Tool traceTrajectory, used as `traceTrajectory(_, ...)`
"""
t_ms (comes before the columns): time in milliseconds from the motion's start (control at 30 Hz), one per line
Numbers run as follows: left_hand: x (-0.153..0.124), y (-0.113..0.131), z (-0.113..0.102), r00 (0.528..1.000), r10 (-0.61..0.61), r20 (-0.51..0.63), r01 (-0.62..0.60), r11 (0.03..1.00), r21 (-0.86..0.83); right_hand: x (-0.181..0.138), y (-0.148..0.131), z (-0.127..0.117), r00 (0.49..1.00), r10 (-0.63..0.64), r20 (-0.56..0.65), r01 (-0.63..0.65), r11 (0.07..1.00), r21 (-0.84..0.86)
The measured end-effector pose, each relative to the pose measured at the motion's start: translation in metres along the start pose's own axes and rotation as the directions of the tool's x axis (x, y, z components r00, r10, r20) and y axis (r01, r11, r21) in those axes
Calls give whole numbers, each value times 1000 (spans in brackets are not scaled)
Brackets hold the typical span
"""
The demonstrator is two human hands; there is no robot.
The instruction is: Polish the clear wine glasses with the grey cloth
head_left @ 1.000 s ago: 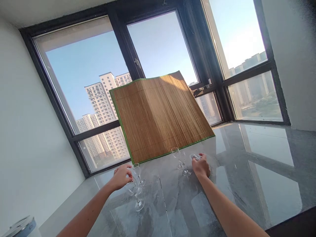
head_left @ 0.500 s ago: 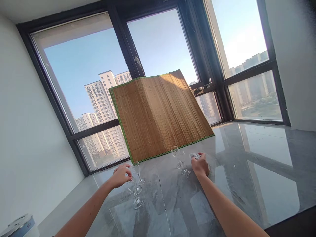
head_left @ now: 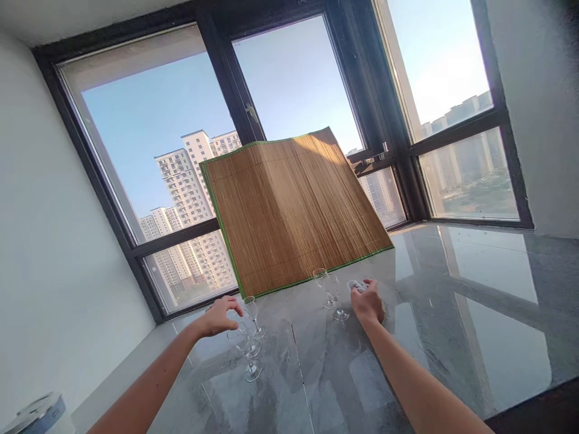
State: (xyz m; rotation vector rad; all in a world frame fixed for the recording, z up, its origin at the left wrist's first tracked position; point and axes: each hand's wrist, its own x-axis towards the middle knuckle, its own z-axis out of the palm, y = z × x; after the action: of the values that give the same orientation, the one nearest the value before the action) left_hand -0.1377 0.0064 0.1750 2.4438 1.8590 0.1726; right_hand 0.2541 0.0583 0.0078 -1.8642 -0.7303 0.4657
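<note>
From the centre of the view, the left hand (head_left: 220,316) is seen between seven and eight o'clock, its thumb and forefinger curved forward and parted by a gap. Three clear stemmed drinking glasses (head_left: 254,349) are stood close together just beside it, at seven o'clock from the centre. Their bowls are overlapped in the view, and the rim of the nearest is seen right by the thumb tip; whether it is touched cannot be told. The right hand (head_left: 368,303) is placed at four o'clock, with its fingers closed around a small whitish crumpled object (head_left: 357,286), which is partly hidden by them. A pair of clear stemmed glasses (head_left: 330,301) is stood upright at five o'clock, just beside the right hand at its nine o'clock side and apart from the other three.

All the glasses are borne by a glossy grey marble-patterned surface (head_left: 280,392). Behind them, at the centre, a brown slatted mat with green edging (head_left: 296,211) is propped at a slant before a large black-framed window (head_left: 212,72). Pale high-rise buildings (head_left: 185,175) are seen through the glass between nine and ten o'clock. At eight o'clock, a white round container with a blue-grey band (head_left: 40,416) is cut off by the lower edge.
</note>
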Motion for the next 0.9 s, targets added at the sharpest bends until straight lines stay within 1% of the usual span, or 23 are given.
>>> traceTrajectory(67,4,8,-8,997,12,-72,-16,999,-46,1,1,2,1000,-4,3,4,1000,1)
traceTrajectory(133,13,26,-10,982,25,-185,-41,996,-85,3,1,3,1000,-4,-1,4,1000,-1)
traceTrajectory(167,20,39,-7,969,26,-248,-48,995,-82,3,1,4,1000,-4,-5,4,1000,-2)
traceTrajectory(233,36,74,4,952,53,-302,-75,995,-60,4,2,4,1000,-8,-13,8,1000,-2)
traceTrajectory(300,57,116,20,948,60,-312,-83,995,-60,4,2,5,1000,-14,-20,14,1000,-2)
traceTrajectory(333,68,138,29,950,38,-310,-65,995,-75,4,2,4,1000,-18,-22,18,1000,-1)
traceTrajectory(400,91,176,45,963,-10,-269,-18,995,-103,4,3,4,999,-23,-23,23,1000,-1)
traceTrajectory(467,112,204,58,973,-28,-230,2,994,-109,4,2,4,999,-24,-26,24,1000,-2)
traceTrajectory(500,122,215,64,978,-35,-207,13,994,-106,4,2,3,999,-25,-29,25,1000,-2)
traceTrajectory(600,144,231,78,991,-49,-125,39,996,-81,4,2,4,999,-23,-39,23,1000,0)
traceTrajectory(700,155,233,85,996,-59,-63,56,997,-53,6,3,4,999,-23,-40,23,1000,2)
traceTrajectory(800,158,227,83,998,-44,-54,43,999,-20,7,3,4,999,-25,-35,25,1000,3)
traceTrajectory(900,156,209,72,998,-20,-53,21,1000,13,7,3,3,999,-19,-28,20,1000,6)
